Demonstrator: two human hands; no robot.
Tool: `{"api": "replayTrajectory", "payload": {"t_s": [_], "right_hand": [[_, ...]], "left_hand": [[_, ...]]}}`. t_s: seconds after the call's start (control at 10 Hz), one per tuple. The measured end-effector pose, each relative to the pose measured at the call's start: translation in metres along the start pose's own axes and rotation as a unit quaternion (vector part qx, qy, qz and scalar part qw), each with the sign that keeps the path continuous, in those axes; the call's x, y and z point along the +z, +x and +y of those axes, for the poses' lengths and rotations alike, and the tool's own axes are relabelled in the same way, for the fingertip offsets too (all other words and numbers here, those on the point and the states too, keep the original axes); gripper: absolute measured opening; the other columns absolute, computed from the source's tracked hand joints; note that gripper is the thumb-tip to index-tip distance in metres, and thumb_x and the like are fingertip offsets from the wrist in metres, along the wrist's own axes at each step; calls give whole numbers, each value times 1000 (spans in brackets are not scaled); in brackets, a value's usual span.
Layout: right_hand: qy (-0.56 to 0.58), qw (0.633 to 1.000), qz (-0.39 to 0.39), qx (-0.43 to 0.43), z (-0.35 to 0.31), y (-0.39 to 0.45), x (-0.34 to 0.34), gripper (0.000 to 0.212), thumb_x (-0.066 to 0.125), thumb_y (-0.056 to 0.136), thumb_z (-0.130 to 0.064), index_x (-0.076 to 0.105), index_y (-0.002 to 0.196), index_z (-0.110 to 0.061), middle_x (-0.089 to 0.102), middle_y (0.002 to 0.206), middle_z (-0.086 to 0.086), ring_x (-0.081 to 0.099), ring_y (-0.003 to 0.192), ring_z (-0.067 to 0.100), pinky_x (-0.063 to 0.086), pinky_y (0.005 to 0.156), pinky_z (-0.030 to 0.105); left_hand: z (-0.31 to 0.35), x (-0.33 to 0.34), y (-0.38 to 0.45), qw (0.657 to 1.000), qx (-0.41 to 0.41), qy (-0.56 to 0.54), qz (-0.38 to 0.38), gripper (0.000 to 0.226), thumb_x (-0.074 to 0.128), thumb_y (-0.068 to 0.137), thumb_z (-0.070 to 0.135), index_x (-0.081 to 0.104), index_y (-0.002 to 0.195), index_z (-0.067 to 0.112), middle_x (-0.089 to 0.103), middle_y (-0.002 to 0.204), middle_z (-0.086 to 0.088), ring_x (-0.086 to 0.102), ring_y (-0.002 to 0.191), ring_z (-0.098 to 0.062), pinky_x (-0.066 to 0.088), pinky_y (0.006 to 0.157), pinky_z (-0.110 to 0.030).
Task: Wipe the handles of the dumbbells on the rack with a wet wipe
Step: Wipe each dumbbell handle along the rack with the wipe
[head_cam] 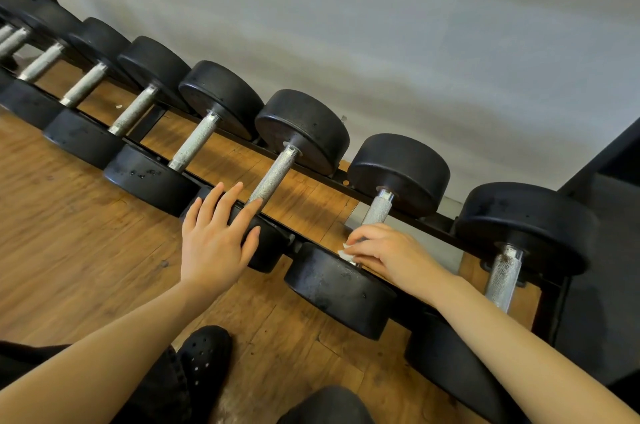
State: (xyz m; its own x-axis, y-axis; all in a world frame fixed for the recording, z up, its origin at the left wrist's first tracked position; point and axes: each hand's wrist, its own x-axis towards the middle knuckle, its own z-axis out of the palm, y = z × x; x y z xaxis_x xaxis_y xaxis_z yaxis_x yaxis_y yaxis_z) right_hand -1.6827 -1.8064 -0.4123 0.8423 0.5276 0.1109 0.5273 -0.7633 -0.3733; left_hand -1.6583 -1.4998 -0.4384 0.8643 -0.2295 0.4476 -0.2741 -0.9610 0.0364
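Dumbbell handle (379, 210), second from the rack's (429, 223) right end, sits in the right hand (391, 255), fingers curled, pinching the wet wipe (344, 252). Left hand (216, 236) rests flat. Bunched wipe may miss knurling.

A gym: a long row of black dumbbells (301, 133) with knurled steel handles sits on a low rack (349, 183) over wood-plank flooring (69, 216), beside a plain wall (381, 25)

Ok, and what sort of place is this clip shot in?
Most likely a gym's weights area. A long row of black dumbbells with metal handles sits on a low rack along a plain wall, over a wooden floor.
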Motion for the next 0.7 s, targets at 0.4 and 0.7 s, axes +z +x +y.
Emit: {"api": "replayTrajectory", "payload": {"t_s": [0.4,0.7], "right_hand": [[24,1000,13,12,9,4,5,26,61,93,-23,70,117,-18,66,118,-5,54,111,4,45,94,20],[63,998,15,28,12,6,4,26,64,92,-22,70,116,-18,68,118,-5,53,109,-3,37,93,8]], "left_hand": [[-1,0,1,1000,0,-4,-8,50,34,97,44,54,137,23,46,147,-13,33,141,-37,22,114,-56],[0,-1,0,1000,6,-11,2,50,35,96,43,55,136,21,46,147,-14,32,141,-38,22,113,-57]]}}
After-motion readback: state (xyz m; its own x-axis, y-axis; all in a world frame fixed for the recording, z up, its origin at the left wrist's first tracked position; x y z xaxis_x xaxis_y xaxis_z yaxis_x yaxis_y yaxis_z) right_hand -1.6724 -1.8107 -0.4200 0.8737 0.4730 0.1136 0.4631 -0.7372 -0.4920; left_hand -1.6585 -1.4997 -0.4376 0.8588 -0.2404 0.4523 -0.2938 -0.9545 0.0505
